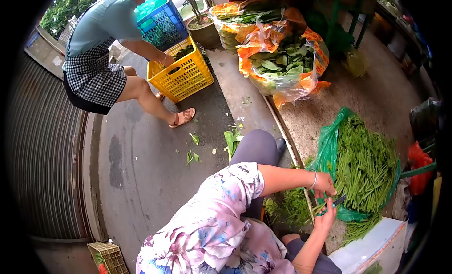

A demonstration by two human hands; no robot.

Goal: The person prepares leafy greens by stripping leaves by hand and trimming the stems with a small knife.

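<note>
My left hand (324, 185), with a bangle on its wrist, is closed in a pinch on thin green stems (318, 208). Just below it, my right hand (326, 216) grips a small green-handled cutting tool (340, 200) with a dark blade; whether it is a knife or scissors I cannot tell. The two hands almost touch. Beyond them, a large heap of leafy green stems (365, 168) lies on an opened green plastic bag (328, 147). Loose leafy trimmings (294, 208) lie on the ground beneath my left forearm.
A white box (372, 245) stands below the heap. Plastic bags of broad leaves (287, 60) sit farther off. At upper left a person (96, 52) bends over a yellow crate (181, 78), a blue crate (164, 24) behind it. Another crate (108, 258) is at lower left.
</note>
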